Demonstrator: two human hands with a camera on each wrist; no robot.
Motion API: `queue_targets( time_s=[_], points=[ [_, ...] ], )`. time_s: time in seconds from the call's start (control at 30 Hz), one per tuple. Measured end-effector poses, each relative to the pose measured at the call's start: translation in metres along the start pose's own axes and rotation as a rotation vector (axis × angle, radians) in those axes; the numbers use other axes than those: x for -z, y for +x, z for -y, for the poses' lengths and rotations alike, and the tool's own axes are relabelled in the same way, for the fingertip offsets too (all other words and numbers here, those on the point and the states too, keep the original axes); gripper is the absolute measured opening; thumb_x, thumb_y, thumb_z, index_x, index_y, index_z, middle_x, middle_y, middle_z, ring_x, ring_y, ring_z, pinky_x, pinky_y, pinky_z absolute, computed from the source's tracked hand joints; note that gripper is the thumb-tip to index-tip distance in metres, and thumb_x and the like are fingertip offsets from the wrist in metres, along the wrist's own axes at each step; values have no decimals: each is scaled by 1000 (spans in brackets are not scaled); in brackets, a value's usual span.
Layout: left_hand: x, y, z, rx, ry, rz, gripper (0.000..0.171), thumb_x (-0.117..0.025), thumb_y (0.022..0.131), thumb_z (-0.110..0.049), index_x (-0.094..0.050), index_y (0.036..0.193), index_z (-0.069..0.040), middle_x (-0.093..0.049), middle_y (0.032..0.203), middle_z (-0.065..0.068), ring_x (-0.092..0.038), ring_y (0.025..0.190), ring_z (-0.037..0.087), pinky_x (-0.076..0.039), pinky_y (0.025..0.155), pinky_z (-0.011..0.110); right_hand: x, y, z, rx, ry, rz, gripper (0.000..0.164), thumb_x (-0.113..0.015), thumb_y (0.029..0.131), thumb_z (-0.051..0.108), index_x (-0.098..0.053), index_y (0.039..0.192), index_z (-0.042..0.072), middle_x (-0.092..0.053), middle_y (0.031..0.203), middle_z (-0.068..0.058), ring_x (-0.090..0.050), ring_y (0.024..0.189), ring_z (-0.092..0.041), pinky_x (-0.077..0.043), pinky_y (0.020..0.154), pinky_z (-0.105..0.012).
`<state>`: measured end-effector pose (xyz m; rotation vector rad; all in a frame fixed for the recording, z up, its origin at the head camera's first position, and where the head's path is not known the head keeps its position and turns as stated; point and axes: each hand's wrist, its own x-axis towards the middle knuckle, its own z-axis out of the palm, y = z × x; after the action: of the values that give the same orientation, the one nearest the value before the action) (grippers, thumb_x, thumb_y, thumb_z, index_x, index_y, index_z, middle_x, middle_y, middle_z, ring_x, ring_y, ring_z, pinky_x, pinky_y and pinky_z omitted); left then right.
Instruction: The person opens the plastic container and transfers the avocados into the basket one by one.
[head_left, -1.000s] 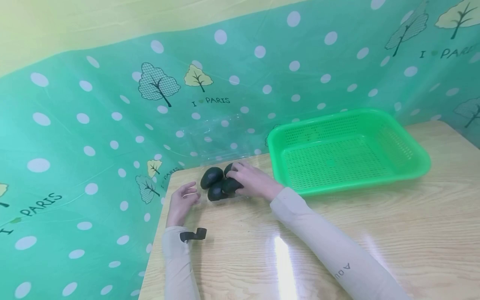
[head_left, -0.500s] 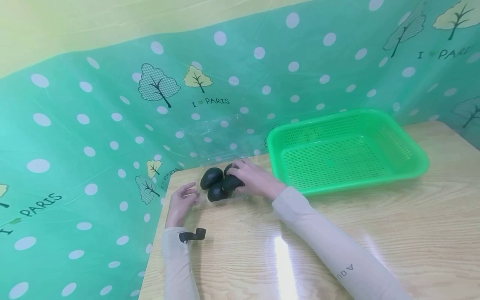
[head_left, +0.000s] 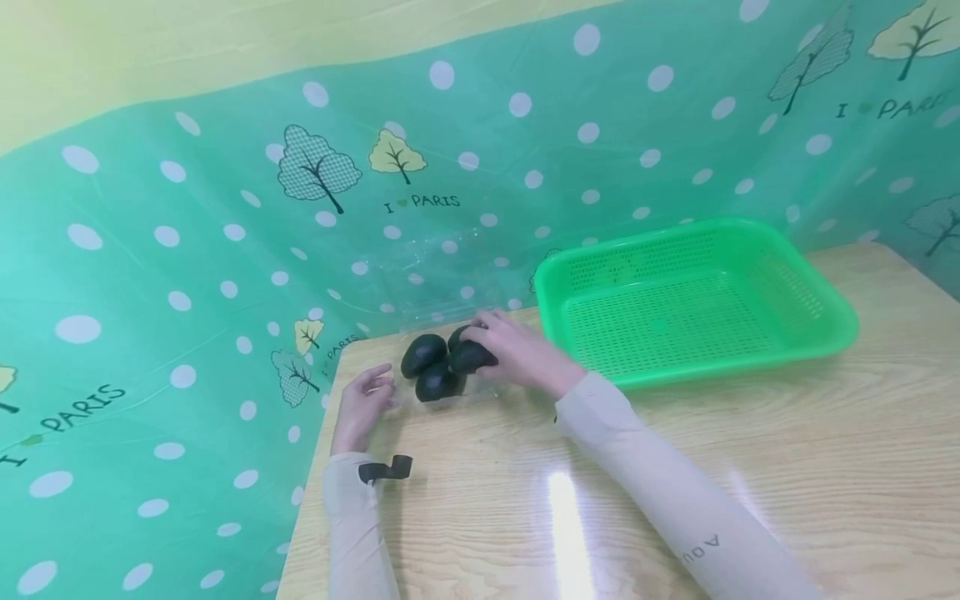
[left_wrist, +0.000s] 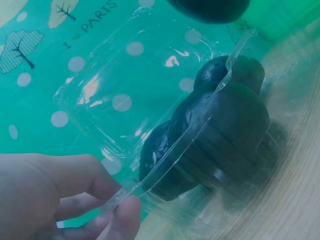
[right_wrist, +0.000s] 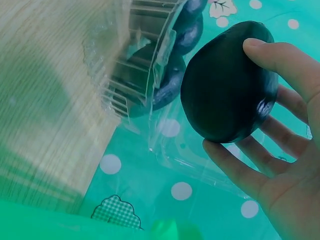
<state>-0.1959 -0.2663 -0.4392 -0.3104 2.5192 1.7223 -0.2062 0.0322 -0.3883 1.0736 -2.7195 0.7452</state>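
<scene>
Plainly, the right hand (head_left: 513, 354) grips a dark fruit (right_wrist: 225, 85), long axis hard to judge, between the left hand (left_wrist: 45, 195), pinching the clear box (left_wrist: 190, 212), and the green basket (head_left: 705, 368), nearer the right hand.

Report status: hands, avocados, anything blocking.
Right hand holding one avocado. Left hand pinching edge of clear plastic clamshell. Three more avocados inside. No obstruction visible.

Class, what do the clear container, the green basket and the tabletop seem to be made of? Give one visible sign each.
Clear container: probably thin, glossy plastic; highlights glint on its see-through surface.
Green basket: likely moulded plastic, smooth, evenly coloured and pierced with neat slots.
Tabletop: wood or wood-look laminate; grain shows, and a bright reflection suggests a sheen.
</scene>
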Motion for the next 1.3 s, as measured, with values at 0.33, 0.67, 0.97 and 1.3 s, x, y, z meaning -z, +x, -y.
queue_targets(
  time_s=[0.33, 0.67, 0.97, 1.3],
  points=[
    [-5, -18, -23, -4, 20, -3, 48, -52, 95, -1, -48, 142, 4, -54, 130, 31, -67, 85, 21, -61, 87, 40, 13, -10, -5, 4, -1, -71, 49, -82, 80, 19, -64, 126, 13, -58, 125, -8, -53, 113, -26, -56, 94, -42],
    [-3, -14, -18, 5, 4, -2, 48, -53, 95, 0, -48, 142, 4, -53, 130, 32, -66, 81, 14, -62, 84, 37, 22, -18, -11, -46, 7, -87, 54, -82, 81, 19, -63, 131, 11, -58, 124, -9, -52, 116, -27, -54, 98, -43],
    [-1, 5, 8, -17, 10, -25, 49, -55, 94, -3, -50, 143, -3, -54, 130, 26, -67, 88, 19, -61, 75, 24, 29, -25, -18, -56, 35, -128, 49, -82, 80, 17, -65, 125, 11, -59, 122, -8, -55, 113, -26, -54, 99, -43],
    [-1, 5, 10, -19, 18, -25, 49, -55, 95, -4, -49, 143, -2, -54, 130, 26, -66, 87, 20, -61, 75, 24, 38, -35, -25, -98, 54, -140, 48, -81, 81, 17, -65, 126, 10, -59, 122, -8, -54, 113, -25, -55, 98, -42]
  ],
)
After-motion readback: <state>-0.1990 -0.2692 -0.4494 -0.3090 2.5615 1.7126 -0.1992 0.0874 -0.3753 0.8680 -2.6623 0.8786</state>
